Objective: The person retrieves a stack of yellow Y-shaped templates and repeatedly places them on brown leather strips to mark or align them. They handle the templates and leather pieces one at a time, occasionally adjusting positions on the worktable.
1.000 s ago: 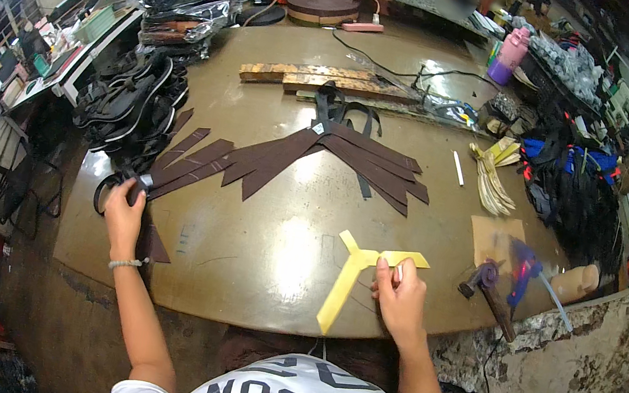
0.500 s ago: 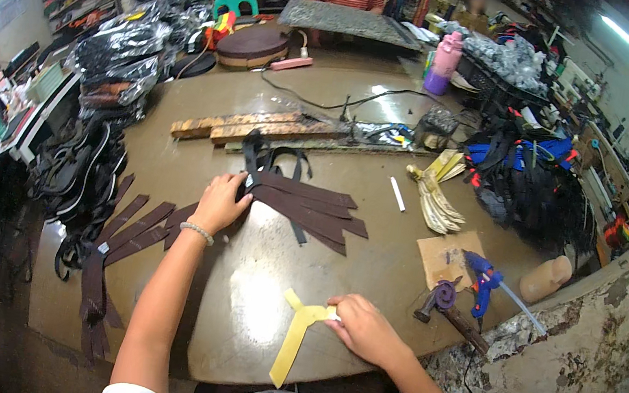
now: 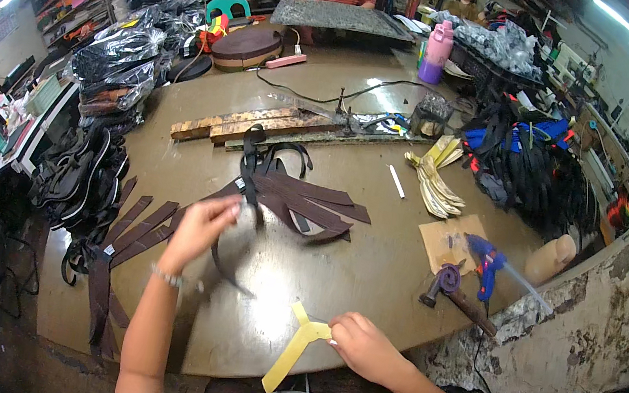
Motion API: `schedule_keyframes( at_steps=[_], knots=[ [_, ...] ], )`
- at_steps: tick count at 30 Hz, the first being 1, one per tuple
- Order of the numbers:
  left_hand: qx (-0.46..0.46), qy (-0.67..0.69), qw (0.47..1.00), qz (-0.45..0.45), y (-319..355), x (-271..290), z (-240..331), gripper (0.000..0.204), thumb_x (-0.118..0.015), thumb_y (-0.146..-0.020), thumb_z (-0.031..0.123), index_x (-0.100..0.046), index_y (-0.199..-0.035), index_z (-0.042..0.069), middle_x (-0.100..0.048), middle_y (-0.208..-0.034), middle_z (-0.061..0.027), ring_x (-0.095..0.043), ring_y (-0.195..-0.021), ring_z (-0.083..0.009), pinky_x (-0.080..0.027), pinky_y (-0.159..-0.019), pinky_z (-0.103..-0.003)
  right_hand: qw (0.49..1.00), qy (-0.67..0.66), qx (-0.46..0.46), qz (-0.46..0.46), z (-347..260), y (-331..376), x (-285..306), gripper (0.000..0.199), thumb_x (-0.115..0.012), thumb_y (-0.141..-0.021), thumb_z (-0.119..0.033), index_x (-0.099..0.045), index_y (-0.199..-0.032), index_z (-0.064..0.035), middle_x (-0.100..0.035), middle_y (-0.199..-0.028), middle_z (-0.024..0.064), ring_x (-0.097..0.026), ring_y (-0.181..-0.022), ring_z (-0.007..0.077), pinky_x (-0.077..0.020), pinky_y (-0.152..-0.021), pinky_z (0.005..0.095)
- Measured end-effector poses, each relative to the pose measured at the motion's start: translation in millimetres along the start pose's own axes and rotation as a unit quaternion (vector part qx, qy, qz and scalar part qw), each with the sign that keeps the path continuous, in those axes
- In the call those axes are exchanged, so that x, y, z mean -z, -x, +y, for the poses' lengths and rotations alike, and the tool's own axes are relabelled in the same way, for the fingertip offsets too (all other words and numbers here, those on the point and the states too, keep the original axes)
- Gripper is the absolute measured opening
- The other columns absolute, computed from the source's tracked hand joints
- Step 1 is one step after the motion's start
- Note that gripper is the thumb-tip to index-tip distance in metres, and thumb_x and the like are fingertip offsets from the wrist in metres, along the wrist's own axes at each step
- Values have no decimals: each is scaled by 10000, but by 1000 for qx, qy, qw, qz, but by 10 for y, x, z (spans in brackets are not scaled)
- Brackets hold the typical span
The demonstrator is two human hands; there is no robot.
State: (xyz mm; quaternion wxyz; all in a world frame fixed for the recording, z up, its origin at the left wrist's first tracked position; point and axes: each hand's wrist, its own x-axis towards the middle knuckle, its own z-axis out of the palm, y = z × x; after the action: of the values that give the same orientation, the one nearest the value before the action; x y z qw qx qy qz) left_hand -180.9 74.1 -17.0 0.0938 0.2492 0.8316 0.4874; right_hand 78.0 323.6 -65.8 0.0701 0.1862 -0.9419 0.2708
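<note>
A: Big brown counter (image 3: 398, 292) across the middle of the frame. Dark brown straps (image 3: 306, 199) fanned out at centre, more brown strips (image 3: 134, 221) laid in a row at left centre.

B: And further back?

A: Wooden slats (image 3: 252, 122) lying across the upper middle, black bagged bundles (image 3: 118, 62) at upper left, a heap of black and blue straps (image 3: 533, 169) at upper right. Pale yellow strap pieces (image 3: 436, 179) stacked right of centre. Blue glue gun (image 3: 485, 261) and a hammer (image 3: 451, 292) at lower right, beside a square of cardboard (image 3: 448, 238).

B: How far along, judging by that?

A: Early, by the look of it. One dark strap (image 3: 227, 253) lifted off the fan, blurred, dangling just above the counter; most of the fan untouched. One yellow Y-shaped piece (image 3: 296, 347) at lower centre, flat on the counter edge, not joined to anything dark yet.

B: Hands?

A: Left hand (image 3: 198, 227) raised left of centre, forearm reaching up from the lower edge, fingers closed around the top of that dark strap. Right hand (image 3: 365, 346) low at lower centre, palm down, fingers curled and pinching the right arm of the yellow piece against the counter.

B: Anyone else?

A: Two people seated at the far end, top of the frame, behind a grey slab (image 3: 341, 18). Pink bottle (image 3: 437, 50) near them.
</note>
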Motion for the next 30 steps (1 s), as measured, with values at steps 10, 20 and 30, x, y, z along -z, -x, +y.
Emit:
schedule_keyframes(
  at_steps=[10, 20, 30],
  knots=[
    [-78, -267, 957, 83, 1504, -492, 37, 520, -630, -891, 62, -505, -1396, 73, -415, -1459, -197, -436, -1256, -391, -369, -1087, -460, 995, 18, 93, 9, -405, -273, -143, 229, -677, -804, -108, -525, -932, 5, -596, -1034, 161, -587, -962, 320, -500, -827, 404],
    [-139, -425, 892, -69, 1717, -107, -16, 540, -578, -761, -52, -610, -1286, 68, -516, -1424, -80, -403, -1330, -379, -340, -1104, -515, 990, -31, 49, 131, 39, -708, -352, 199, -687, -805, -77, -565, -932, 17, -603, -1017, 168, -562, -968, 337, -481, -876, 410],
    [-65, -158, 966, 194, 1820, -380, 264, 241, -652, -868, 87, -636, -1097, 16, -472, -1411, -223, -436, -1328, -415, -347, -1098, -480, 990, -20, 20, 138, -82, -857, -508, 251, -658, -813, -82, -543, -1005, 31, -576, -1072, 193, -536, -1048, 358, -451, -936, 430]
  ],
)
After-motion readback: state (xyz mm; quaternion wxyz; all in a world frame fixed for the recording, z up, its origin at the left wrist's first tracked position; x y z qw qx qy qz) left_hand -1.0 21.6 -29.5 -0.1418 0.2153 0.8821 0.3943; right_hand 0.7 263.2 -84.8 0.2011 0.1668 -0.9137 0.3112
